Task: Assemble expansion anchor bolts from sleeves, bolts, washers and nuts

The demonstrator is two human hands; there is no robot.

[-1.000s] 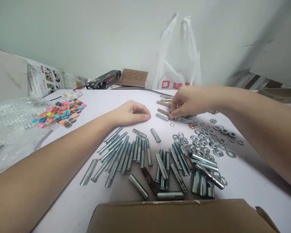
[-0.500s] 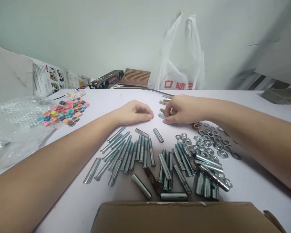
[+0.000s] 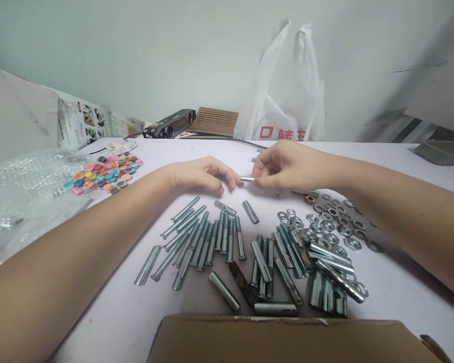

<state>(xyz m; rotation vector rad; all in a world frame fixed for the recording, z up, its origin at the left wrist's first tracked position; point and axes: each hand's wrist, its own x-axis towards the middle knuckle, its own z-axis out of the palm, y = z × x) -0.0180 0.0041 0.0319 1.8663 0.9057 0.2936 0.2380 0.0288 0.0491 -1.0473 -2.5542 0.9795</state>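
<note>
Between my two hands is a small metal sleeve (image 3: 247, 178). My right hand (image 3: 283, 166) pinches one end of it between thumb and fingers. The fingertips of my left hand (image 3: 208, 175) come up to its other end; thumb and fingers there are apart. Below my hands lie two loose sleeves, one slanting (image 3: 250, 212) and one nearly level (image 3: 225, 207). Several long bolts (image 3: 196, 242) fan out nearer to me. Metal nuts and washers (image 3: 331, 224) are spread below my right forearm.
Large tubes (image 3: 327, 292) lie behind a cardboard box (image 3: 280, 340) at the near edge. Coloured discs (image 3: 106, 174) and bubble wrap (image 3: 26, 186) are at left. A white plastic bag (image 3: 291, 101) stands at the back, with a green tray (image 3: 442, 153) far right.
My right hand has lifted a small sleeve off the table and brought it to my left fingertips. My left thumb has moved away from its fingertips. The view has shifted slightly.
</note>
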